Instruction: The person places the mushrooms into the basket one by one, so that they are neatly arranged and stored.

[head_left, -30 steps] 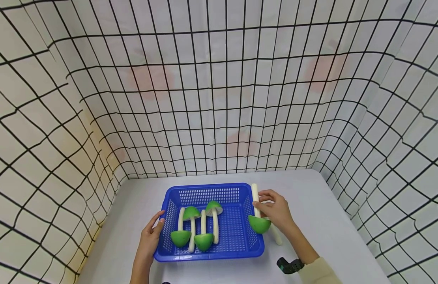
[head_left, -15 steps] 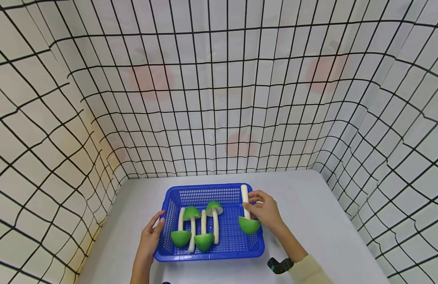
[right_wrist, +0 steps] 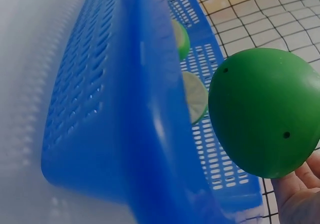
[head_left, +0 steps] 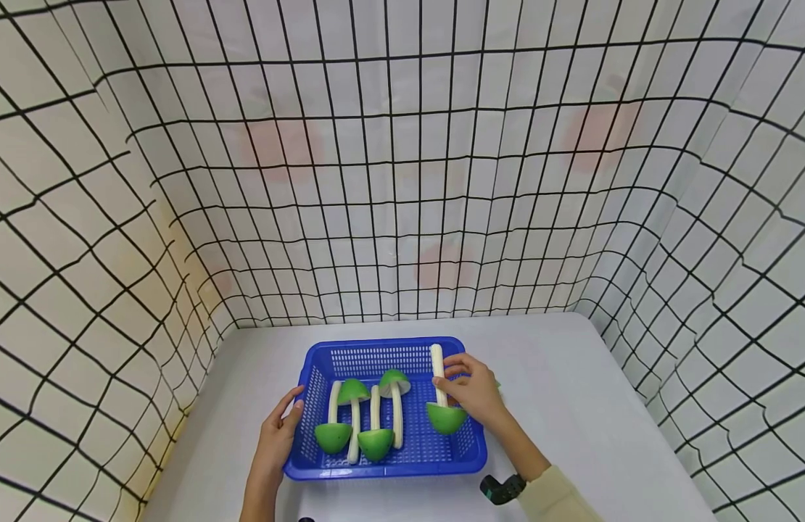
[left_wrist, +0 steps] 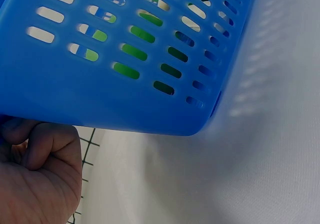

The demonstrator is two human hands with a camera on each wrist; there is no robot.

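In the head view, my right hand (head_left: 477,391) pinches the white stem of a green-capped toy mushroom (head_left: 446,418) above the right end of the blue plastic basket (head_left: 384,472). Its cap points toward me. That green cap (right_wrist: 265,113) fills much of the right wrist view, beside the basket rim. My left hand (head_left: 276,435) grips the basket's left rim; curled fingers show under the rim in the left wrist view. Several like mushrooms (head_left: 375,444) lie side by side in the left half of the basket, caps facing alternate ways.
A white table (head_left: 572,449) bears the basket. A sliver of green (head_left: 498,384) shows behind my right hand, mostly hidden. Black grid netting (head_left: 415,181) surrounds the back and sides. A black device (head_left: 502,490) sits at my right wrist.
My right hand has carried the mushroom leftward, from over the basket's right rim to inside its outline. The left hand and the basket have stayed put.
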